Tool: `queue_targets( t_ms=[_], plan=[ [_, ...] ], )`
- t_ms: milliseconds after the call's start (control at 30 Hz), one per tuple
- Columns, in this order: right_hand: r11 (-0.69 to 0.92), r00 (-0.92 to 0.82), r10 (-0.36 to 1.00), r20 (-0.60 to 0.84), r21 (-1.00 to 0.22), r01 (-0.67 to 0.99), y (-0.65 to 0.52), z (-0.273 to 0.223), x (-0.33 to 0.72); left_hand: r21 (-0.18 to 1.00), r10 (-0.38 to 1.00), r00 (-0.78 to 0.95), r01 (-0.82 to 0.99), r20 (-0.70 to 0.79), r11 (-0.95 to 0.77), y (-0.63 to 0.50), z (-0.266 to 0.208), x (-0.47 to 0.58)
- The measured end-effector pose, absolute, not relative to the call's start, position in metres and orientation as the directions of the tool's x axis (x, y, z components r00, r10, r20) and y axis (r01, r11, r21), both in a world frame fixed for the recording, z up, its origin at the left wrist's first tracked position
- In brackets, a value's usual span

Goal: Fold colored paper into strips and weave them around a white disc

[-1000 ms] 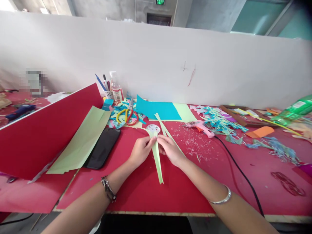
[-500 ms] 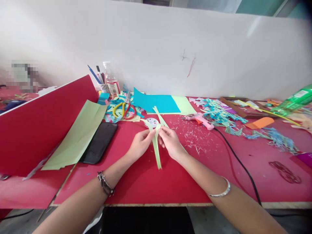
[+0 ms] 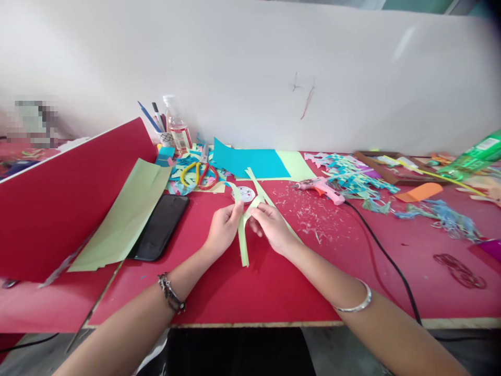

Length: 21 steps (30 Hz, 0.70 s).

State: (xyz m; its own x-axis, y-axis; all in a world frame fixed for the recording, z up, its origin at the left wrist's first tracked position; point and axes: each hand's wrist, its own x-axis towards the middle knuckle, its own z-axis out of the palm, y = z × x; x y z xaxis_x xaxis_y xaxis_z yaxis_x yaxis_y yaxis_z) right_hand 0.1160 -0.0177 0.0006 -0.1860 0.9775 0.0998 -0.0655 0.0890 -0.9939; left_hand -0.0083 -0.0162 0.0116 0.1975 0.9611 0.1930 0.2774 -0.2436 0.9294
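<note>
Over the middle of the red table, my left hand pinches a light green paper strip between thumb and fingers. One end of the strip hangs down toward me, and another part curls up beyond the thumb. My right hand pinches a folded or looped part of light green paper just to the right. Whether both hands hold one strip or two, I cannot tell. Behind the fingers lies a small round white disc, partly covered. More light green strips lie beyond and under my right hand.
Scissors with yellow and red handles rest on paper scraps. A pink glue gun lies right, its black cord running to the front edge. A black phone, green sheets and a leaning red board are left.
My hands have drawn slightly apart, my left hand shifting left. The hanging strip end has swung left, and a fold of green paper now shows above my right fingers.
</note>
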Motion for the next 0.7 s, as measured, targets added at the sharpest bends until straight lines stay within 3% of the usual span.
queue_targets(
  t_ms=[133, 267, 500, 700],
  plan=[
    [0.114, -0.111, 0.986, 0.126, -0.988, -0.106, -0.0158, 0.0016, 0.1164, 0.933, 0.937, 0.293, 0.242, 0.190, -0.265, -0.0156, 0.0102, -0.0079],
    [0.101, -0.161, 0.981, 0.104, -0.994, -0.027, -0.0167, 0.0048, 0.1181, 0.918, 0.905, 0.350, 0.219, 0.242, -0.330, -0.0179, 0.0101, -0.0074],
    [0.119, -0.154, 0.981, 0.120, -0.993, -0.015, -0.0184, 0.0047, 0.1176, 0.901, 0.953, 0.196, 0.327, 0.231, -0.285, -0.0170, 0.0102, -0.0080],
    [0.146, -0.108, 0.983, 0.149, -0.989, -0.035, -0.0157, 0.0043, 0.1194, 0.877, 0.898, 0.360, 0.309, 0.252, -0.369, -0.0173, 0.0083, -0.0084]
  ],
)
